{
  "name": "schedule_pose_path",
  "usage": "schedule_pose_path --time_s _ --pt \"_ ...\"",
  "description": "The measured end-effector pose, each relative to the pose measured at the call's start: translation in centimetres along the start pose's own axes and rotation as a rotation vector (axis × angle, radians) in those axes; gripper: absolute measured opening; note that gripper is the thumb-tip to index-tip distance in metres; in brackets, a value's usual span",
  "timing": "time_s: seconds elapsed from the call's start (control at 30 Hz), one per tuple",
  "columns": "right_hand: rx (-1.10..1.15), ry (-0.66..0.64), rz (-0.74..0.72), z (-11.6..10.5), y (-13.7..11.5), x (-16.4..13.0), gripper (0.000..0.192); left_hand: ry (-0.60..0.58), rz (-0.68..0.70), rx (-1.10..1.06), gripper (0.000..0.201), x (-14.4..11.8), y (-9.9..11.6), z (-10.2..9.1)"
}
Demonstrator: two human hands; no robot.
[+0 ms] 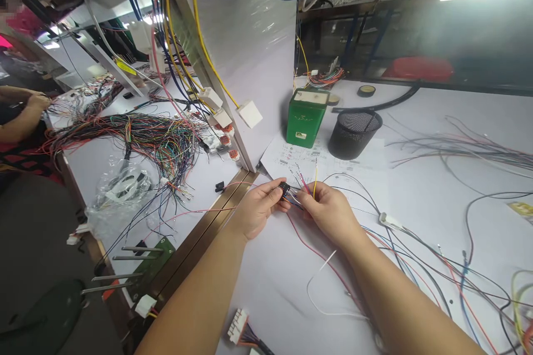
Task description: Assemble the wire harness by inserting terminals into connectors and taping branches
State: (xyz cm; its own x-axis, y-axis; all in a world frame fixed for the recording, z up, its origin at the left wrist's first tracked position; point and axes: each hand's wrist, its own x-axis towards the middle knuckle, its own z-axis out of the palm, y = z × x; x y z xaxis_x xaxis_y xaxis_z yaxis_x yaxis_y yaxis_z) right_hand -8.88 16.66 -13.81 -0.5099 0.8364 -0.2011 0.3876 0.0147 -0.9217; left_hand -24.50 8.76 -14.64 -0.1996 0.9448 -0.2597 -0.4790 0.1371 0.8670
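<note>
My left hand (257,209) pinches a small black connector (284,187) between thumb and fingers, over the white table (275,277). My right hand (328,212) grips thin wires (307,182) that run into that connector; red, yellow and dark ends stick up above my fingers. More wires trail from my hands toward me and to the right across the table. A printed sheet (325,162) lies just beyond my hands.
A green tin (306,117) and a black mesh cup (353,133) stand behind the sheet. Loose wires (458,150) spread at right, a wire bundle (145,136) at left beyond a brass-coloured strip (200,238). A white connector (238,326) lies near me. Another person's arm (20,119) is at far left.
</note>
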Motion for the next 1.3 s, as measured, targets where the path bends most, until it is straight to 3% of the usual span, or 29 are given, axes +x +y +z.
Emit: schedule_pose_path --time_s 0.37,0.63,1.0,1.3 --pt "0.0 0.022 -0.04 0.15 -0.17 -0.06 0.02 0.029 0.053 0.132 0.045 -0.12 -0.46 0.06" --pt "-0.281 0.192 -0.216 0.51 0.39 -0.12 0.017 0.044 0.036 0.167 0.048 -0.08 -0.42 0.26" --pt "-0.339 0.168 -0.276 0.77 0.38 -0.18 0.019 0.033 0.037 0.199 0.048 -0.15 -0.31 0.46" --pt "-0.161 0.07 -0.204 0.31 0.19 -0.12 0.026 -0.003 -0.011 0.163 0.043 -0.25 -0.01 0.24"
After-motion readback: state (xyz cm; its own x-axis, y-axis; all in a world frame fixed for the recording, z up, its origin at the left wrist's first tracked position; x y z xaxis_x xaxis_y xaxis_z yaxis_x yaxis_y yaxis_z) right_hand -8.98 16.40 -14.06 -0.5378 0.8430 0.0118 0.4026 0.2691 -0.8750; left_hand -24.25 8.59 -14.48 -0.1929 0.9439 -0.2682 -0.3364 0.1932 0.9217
